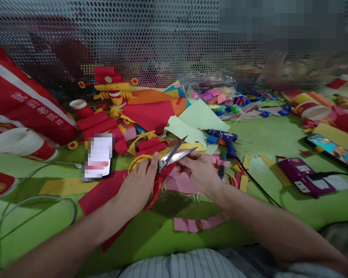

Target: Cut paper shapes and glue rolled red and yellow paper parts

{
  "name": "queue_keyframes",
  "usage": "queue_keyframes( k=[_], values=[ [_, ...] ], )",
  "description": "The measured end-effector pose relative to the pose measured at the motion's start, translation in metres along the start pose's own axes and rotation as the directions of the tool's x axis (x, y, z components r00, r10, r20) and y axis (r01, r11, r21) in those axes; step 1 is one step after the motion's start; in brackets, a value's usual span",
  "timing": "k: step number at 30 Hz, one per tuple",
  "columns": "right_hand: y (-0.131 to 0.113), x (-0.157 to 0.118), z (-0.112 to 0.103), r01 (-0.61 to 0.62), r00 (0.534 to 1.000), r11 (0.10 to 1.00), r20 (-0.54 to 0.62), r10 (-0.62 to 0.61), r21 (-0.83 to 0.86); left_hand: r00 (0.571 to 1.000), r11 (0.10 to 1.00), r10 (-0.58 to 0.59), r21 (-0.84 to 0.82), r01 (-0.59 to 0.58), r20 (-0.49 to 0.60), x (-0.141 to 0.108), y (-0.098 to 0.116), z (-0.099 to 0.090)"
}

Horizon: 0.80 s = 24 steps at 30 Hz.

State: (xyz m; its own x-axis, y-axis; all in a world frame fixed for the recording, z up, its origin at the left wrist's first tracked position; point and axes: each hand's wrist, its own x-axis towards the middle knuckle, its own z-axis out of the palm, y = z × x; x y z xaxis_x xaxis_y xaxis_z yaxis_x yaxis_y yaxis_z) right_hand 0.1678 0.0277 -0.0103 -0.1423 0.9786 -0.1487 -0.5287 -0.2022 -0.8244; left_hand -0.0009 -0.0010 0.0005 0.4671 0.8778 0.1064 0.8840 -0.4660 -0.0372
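My left hand (139, 181) is closed around the handles of a pair of scissors (171, 155), which have one yellow loop and one orange-red loop. The blades stand partly apart and point up and to the right. Beside the lower blade, my right hand (201, 173) is closed in a pinch; whatever its fingers hold is hidden. Pink paper (181, 182) lies beneath the hands, and red paper (104, 193) reaches out under my left forearm. Pale green paper (188, 133) is spread just beyond the blade tips.
A phone (100, 156) lies left, near paper cups (23, 143) and a red bag (26, 92). Right of my hands are a blue glue gun (227, 139) with its cord, a purple power box (304, 175) and another phone (336, 152). A perforated metal panel (162, 42) stands behind.
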Motion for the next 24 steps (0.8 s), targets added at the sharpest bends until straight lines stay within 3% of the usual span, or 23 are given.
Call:
queue_keyframes(
  k=[24],
  values=[
    [-0.0012,-0.0003,-0.0011,0.045,0.997,0.989,-0.062,-0.054,-0.142,0.998,0.995,0.024,0.094,-0.019,-0.056,-0.0034,-0.0040,0.0049]
  ],
)
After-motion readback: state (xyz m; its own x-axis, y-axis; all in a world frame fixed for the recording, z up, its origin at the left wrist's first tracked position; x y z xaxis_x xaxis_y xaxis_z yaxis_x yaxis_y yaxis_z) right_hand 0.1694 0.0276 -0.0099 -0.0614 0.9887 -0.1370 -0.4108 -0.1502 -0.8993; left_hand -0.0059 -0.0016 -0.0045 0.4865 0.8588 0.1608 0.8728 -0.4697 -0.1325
